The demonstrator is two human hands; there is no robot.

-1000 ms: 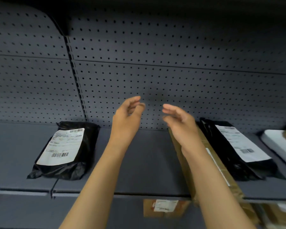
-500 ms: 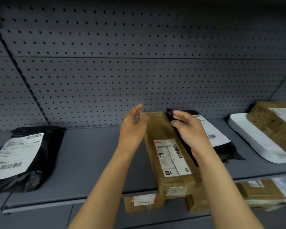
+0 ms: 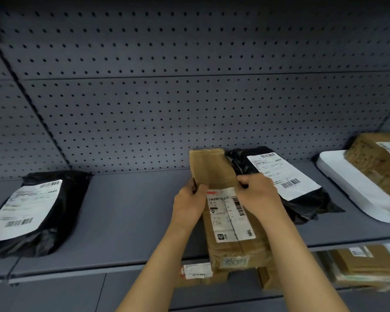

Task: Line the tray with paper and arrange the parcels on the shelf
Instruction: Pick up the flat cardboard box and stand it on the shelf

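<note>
The left hand and right hand each close their grip on opposite sides of the long brown cardboard parcel lying on the grey metal shelf, likely to square it beside the black plastic mailer right of the grip.

Grey pegboard behind.

Matt brown cardboard parcel, glossy black plastic mailers, matt grey perforated metal shelf.
</note>
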